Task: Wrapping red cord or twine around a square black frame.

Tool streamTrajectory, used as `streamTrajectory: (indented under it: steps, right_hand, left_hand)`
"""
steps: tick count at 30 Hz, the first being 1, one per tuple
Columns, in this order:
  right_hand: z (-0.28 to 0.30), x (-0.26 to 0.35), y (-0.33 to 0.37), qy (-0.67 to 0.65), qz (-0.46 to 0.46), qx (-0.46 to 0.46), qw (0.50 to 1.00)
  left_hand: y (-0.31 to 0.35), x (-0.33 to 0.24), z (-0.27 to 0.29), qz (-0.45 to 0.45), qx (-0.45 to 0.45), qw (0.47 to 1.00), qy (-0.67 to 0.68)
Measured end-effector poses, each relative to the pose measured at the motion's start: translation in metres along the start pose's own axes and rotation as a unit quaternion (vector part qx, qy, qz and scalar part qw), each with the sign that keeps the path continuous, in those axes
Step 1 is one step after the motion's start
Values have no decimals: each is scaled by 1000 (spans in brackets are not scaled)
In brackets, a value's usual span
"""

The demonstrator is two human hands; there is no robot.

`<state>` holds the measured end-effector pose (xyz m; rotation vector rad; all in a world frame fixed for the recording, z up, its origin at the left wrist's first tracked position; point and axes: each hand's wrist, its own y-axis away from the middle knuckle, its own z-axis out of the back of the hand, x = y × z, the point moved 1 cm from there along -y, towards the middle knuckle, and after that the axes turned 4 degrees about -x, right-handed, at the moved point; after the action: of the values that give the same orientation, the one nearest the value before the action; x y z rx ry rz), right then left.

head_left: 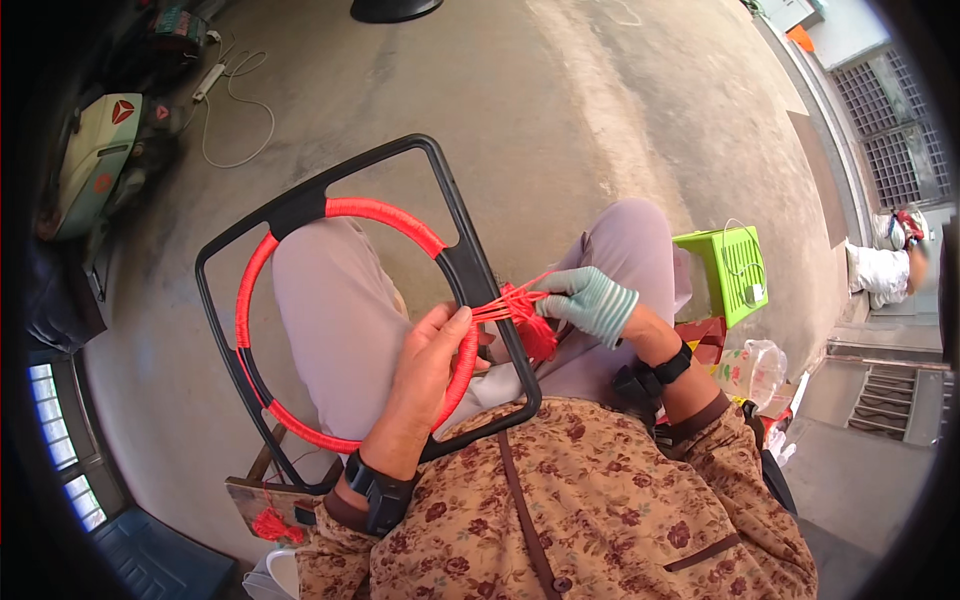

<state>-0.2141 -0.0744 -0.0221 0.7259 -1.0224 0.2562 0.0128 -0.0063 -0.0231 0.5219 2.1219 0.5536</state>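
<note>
Across my lap lies a black rectangular frame (437, 170) with a round ring (390, 216) set inside it. Red cord wraps most of the ring, while a short stretch at its lower left shows black. My bare left hand (418, 368) is closed around the ring's right side, its thumb pressed near where red strands cross the frame's bar. On my right hand (592, 303) is a pale green striped glove with fingertips uncovered. Its fingers pinch the red cord (512, 303), whose strands stretch between both hands. A loose red bundle (538, 338) hangs just below them.
A bright green plastic crate (735, 275) stands right of my knee, with bags and boxes nearby. At the lower left, a wooden stool (265, 500) has red cord (275, 525) on it. A scooter (100, 160) and a white power strip (208, 82) are far left.
</note>
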Motion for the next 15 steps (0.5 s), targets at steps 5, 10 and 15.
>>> streamTrajectory:
  steps: [5,10,15]
  right_hand:
    - [2,0,5,-106,9,-8,994]
    - [-17,11,-1,-198,0,18,980]
    - [-5,-4,-3,-308,24,-120,943]
  left_hand:
    - [4,-5,-10,-13,73,996,-54]
    - [1,0,-6,6,113,994,0]
    - [0,-2,-3,-5,110,994,9]
